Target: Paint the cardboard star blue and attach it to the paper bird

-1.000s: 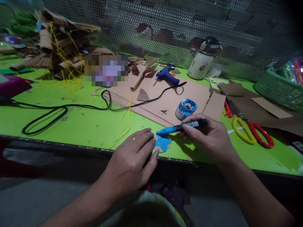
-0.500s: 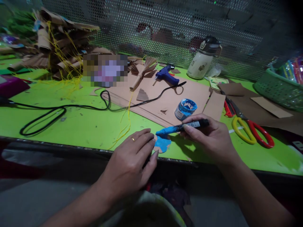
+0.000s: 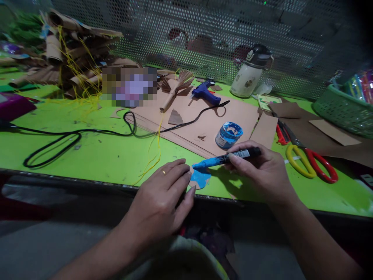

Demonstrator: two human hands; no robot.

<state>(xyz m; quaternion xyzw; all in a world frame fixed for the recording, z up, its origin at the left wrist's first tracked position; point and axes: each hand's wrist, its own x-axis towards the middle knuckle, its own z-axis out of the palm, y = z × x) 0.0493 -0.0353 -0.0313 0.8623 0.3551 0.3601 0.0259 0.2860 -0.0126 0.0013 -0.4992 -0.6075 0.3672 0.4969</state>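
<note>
My right hand [image 3: 264, 171] grips a black marker [image 3: 241, 154] whose front end is coated in blue paint. Its tip touches a small brown cardboard cutout [image 3: 201, 179], largely covered in wet-looking blue, at the table's front edge. From the left, my left hand [image 3: 164, 194] steadies the cutout's edge with fingertips and thumb; the exact contact is partly hidden under the fingers. A ring is on one finger. Just beyond the marker, an open jar of blue paint [image 3: 223, 140] stands on brown card.
Behind lie brown card sheets [image 3: 186, 134], a blue glue gun [image 3: 205, 94] and a black cord [image 3: 101, 132]. Scissors [image 3: 309, 159] lie right, near a green basket [image 3: 340, 111]. A bottle [image 3: 247, 76] stands by the mesh panel [image 3: 204, 35]. Rolled paper pieces [image 3: 55, 48] are heaped at left.
The marker and my right hand have shifted slightly right. The blue covers about the same area of the cutout. My left hand stays almost where it was.
</note>
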